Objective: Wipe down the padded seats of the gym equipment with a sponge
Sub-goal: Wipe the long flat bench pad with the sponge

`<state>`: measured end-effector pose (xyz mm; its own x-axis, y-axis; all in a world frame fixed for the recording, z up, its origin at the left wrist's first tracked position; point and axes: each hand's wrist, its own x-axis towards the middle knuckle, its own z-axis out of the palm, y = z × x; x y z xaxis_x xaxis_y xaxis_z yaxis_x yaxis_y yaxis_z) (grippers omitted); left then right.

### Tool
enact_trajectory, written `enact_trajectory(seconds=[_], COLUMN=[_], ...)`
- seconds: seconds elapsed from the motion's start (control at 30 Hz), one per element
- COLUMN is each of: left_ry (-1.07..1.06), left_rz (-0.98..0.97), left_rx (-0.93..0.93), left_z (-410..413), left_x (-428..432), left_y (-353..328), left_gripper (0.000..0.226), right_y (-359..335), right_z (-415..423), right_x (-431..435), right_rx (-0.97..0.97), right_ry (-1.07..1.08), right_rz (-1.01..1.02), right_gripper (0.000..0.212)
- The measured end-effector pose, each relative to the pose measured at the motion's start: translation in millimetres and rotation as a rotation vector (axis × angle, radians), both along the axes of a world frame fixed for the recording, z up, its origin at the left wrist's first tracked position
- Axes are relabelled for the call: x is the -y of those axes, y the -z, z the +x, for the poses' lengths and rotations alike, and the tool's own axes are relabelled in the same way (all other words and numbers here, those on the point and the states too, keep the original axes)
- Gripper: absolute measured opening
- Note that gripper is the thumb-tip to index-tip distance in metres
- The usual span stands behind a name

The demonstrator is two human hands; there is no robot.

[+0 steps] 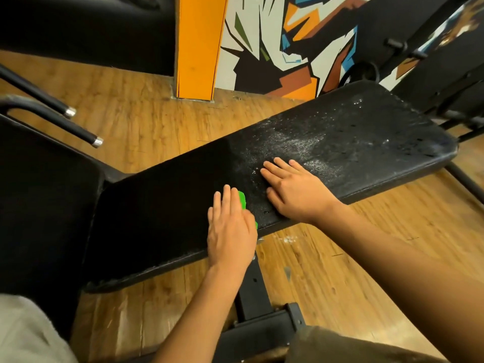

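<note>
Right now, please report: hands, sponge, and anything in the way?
Left hand presses green sponge flat on bench pad. Right hand flat on pad. White residue beyond the right hand.

Hands: one left hand (pixel 231 226), one right hand (pixel 296 189). One green sponge (pixel 242 199). One long bench pad (pixel 353 132). Two chrome-tipped bars (pixel 70 112) (pixel 97 142).

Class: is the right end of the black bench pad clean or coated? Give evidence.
Coated: whitish film and specks cover the bench pad beyond the right hand.
</note>
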<state>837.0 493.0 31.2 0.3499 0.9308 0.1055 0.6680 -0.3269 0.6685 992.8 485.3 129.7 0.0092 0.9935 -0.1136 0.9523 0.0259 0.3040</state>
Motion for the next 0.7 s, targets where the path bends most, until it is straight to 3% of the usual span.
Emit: enact_trajectory(seconds=[0.13,0.37,0.7], left_ry=[-0.018,-0.076,-0.076], left_rz=[-0.032,-0.09,-0.034], left_rx=[-0.018,0.002,0.079], left_z=[13.0,48.8,41.6], left_x=[-16.5,-68.0,-59.8], left_y=[-7.2,-22.8,-8.0], left_gripper=[0.057,0.056,0.055], right_y=[-11.5,-6.3,-2.0], right_z=[20.8,26.5,30.7], right_x=[7.1,13.6,13.7], right_rx=[0.043,0.068,0.083], right_ry=[-0.02,-0.079,-0.121], right_rz=[0.003,0.068,0.108], right_gripper=[0.079,0.066,0.064])
